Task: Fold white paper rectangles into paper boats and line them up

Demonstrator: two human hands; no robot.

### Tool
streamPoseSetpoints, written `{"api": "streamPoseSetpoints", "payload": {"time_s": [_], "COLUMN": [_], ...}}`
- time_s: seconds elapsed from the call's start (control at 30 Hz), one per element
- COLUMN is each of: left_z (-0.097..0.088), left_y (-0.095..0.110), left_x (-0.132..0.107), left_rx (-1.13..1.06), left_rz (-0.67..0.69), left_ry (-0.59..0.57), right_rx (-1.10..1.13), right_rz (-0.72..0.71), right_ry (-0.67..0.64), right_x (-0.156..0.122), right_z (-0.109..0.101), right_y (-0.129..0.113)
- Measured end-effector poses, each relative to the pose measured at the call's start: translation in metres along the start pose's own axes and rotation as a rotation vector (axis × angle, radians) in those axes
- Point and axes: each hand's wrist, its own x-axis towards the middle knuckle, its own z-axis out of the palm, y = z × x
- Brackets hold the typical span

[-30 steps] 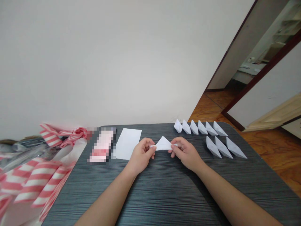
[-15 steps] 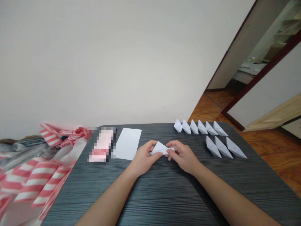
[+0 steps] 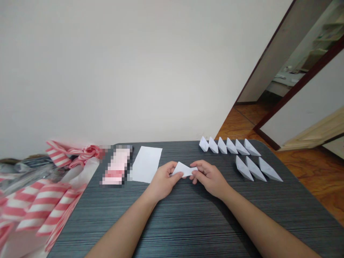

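Between my two hands is a small folded white paper (image 3: 182,169), with a pointed peak rising at its middle. My left hand (image 3: 166,180) pinches its left end, thumb in front and fingers behind. At the other end, my right hand (image 3: 208,176) grips the paper between thumb and fingers. Both hands are just above the dark wood-grain table (image 3: 172,222). To the right stand folded paper boats (image 3: 231,146) in a back row of several, with three more paper boats (image 3: 256,169) in front of them. Left of my hands lies a flat white paper sheet (image 3: 147,164).
A blurred-out pink and black flat object (image 3: 116,165) lies at the table's left. Red-and-white striped cloth (image 3: 43,202) is heaped beyond the left edge. A white wall (image 3: 150,71) rises behind the table; wooden floor (image 3: 309,168) and a doorway are at right.
The folded paper's peak has shifted slightly left and its right end looks a little differently angled. My right fingers have moved slightly along that end. Everything else stays put.
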Motion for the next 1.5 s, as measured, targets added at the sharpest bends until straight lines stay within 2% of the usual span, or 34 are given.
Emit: {"api": "streamPoseSetpoints", "payload": {"time_s": [0.1,0.33,0.97,1.5], "left_z": [0.0,0.0,0.001,0.002], "left_y": [0.0,0.0,-0.002,0.002], "left_x": [0.001,0.001,0.0,-0.002], "left_rx": [-0.017,-0.008,-0.026,-0.022], "left_rz": [-0.004,0.02,0.003,-0.012], "left_ry": [0.034,0.062,0.023,-0.022], "right_rx": [0.049,-0.026,0.092,0.105], "right_rz": [0.017,0.054,0.154,0.16], "right_ry": [-0.023,-0.091,-0.112,-0.152], "right_x": [0.0,0.001,0.001,0.001], "right_z": [-0.002,-0.003,-0.003,-0.001], "right_y": [-0.001,-0.005,-0.011,-0.011]}}
